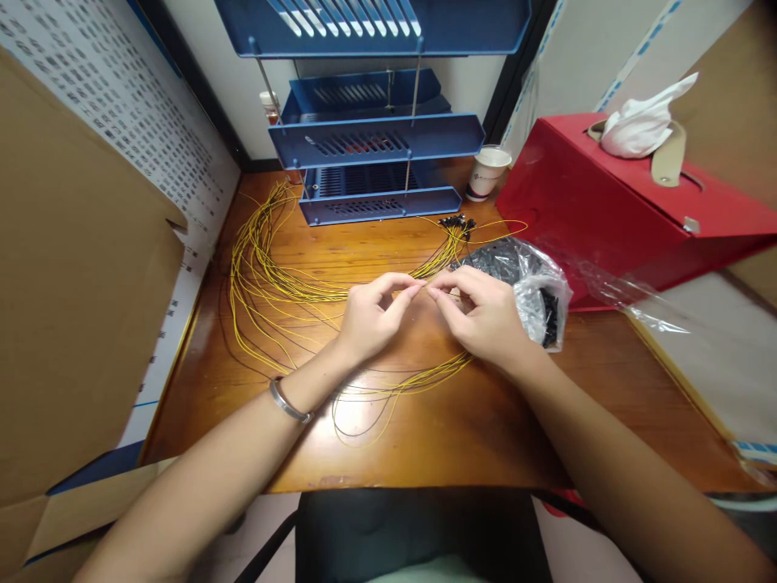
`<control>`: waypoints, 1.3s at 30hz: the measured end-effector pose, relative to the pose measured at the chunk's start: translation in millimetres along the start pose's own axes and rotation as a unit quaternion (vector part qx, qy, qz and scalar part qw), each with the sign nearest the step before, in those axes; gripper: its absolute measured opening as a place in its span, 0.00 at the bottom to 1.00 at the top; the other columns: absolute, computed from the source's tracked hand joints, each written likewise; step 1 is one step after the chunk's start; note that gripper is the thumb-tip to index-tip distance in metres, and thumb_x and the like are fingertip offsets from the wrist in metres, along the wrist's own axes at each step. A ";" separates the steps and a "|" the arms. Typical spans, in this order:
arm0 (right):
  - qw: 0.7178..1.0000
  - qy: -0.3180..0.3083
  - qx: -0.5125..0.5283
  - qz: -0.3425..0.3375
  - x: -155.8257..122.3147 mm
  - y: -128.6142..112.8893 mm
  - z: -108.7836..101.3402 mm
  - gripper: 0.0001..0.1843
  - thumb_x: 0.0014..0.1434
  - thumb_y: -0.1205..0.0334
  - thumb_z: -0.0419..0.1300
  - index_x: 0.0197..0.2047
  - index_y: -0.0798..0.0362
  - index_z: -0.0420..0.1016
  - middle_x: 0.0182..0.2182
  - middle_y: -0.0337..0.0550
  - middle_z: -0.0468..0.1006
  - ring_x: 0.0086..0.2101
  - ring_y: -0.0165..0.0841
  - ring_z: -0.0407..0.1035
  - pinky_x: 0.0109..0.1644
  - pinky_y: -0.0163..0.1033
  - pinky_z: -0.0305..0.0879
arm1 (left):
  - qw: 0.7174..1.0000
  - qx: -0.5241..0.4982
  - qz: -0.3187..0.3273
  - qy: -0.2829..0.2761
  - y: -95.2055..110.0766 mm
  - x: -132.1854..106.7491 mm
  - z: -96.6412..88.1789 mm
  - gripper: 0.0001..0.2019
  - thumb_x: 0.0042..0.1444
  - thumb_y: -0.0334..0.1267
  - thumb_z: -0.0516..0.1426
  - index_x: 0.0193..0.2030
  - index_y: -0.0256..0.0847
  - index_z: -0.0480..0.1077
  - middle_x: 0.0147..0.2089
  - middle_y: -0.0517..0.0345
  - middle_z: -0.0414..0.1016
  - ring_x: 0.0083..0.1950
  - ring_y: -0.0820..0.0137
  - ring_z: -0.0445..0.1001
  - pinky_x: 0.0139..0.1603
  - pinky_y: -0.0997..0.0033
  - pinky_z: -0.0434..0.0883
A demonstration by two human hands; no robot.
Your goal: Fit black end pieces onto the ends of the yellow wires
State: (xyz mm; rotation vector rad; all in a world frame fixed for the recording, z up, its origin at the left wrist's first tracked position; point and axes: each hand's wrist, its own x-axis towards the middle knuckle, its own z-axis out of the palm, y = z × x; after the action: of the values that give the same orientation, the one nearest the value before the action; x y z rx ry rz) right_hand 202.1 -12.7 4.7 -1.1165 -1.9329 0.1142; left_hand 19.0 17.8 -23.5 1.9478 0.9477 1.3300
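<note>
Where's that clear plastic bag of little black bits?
In the head view, the clear plastic bag lies on the wooden table right of centre, just beyond the right hand, which pinches a yellow wire, and before the red box.

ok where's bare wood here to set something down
Free: brown wooden desk near edge between the forearms; also right of the right hand, before the red cardboard box. Crowded: thin yellow wires left and centre, clear plastic bag behind the right hand.
</note>
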 end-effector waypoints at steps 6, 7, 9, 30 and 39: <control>1.000 -0.003 0.007 0.003 -0.1 1.3 0.0 0.04 0.64 0.67 0.61 0.38 0.53 0.78 0.31 0.42 0.79 0.29 0.32 0.71 0.35 0.38 0.65 | 1.000 0.004 -0.004 -0.016 2.0 1.5 -0.5 0.08 0.64 0.38 0.59 0.41 0.37 0.78 0.37 0.55 0.83 0.30 0.75 0.75 0.33 0.76 0.68; 1.000 -0.003 0.007 0.001 0.0 1.4 -0.2 0.04 0.63 0.67 0.61 0.38 0.53 0.78 0.31 0.42 0.79 0.29 0.32 0.71 0.35 0.38 0.65 | 1.000 0.007 -0.005 -0.019 2.3 1.7 -0.7 0.08 0.64 0.38 0.59 0.40 0.37 0.78 0.36 0.56 0.83 0.29 0.75 0.74 0.32 0.76 0.68; 1.000 -0.002 0.006 -0.003 0.4 1.6 -0.4 0.04 0.63 0.67 0.61 0.38 0.52 0.78 0.31 0.42 0.79 0.29 0.32 0.70 0.34 0.38 0.65 | 1.000 0.012 -0.008 -0.026 2.7 1.7 -0.9 0.08 0.64 0.38 0.59 0.40 0.37 0.77 0.35 0.57 0.82 0.28 0.76 0.73 0.31 0.76 0.67; 0.998 0.018 -0.010 -0.059 0.7 3.1 1.7 0.06 0.62 0.69 0.61 0.36 0.52 0.81 0.24 0.38 0.73 0.23 0.29 0.63 0.29 0.36 0.60 | 0.997 0.010 -0.007 -0.074 6.8 1.1 -3.3 0.09 0.68 0.39 0.54 0.39 0.39 0.73 0.35 0.56 0.80 0.35 0.72 0.76 0.38 0.74 0.69; 0.997 0.011 -0.017 -0.070 0.1 3.1 0.2 0.07 0.63 0.68 0.60 0.36 0.51 0.80 0.24 0.39 0.74 0.24 0.30 0.65 0.29 0.36 0.62 | 0.997 0.013 -0.008 -0.076 9.7 1.1 -2.7 0.13 0.69 0.41 0.53 0.35 0.38 0.72 0.30 0.58 0.77 0.29 0.74 0.72 0.34 0.74 0.67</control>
State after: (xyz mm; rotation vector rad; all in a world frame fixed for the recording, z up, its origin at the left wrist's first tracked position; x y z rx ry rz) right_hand 204.0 -10.7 3.3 -0.9968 -1.9925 -0.0071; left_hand 18.9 13.4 -14.5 2.0251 0.9081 1.1473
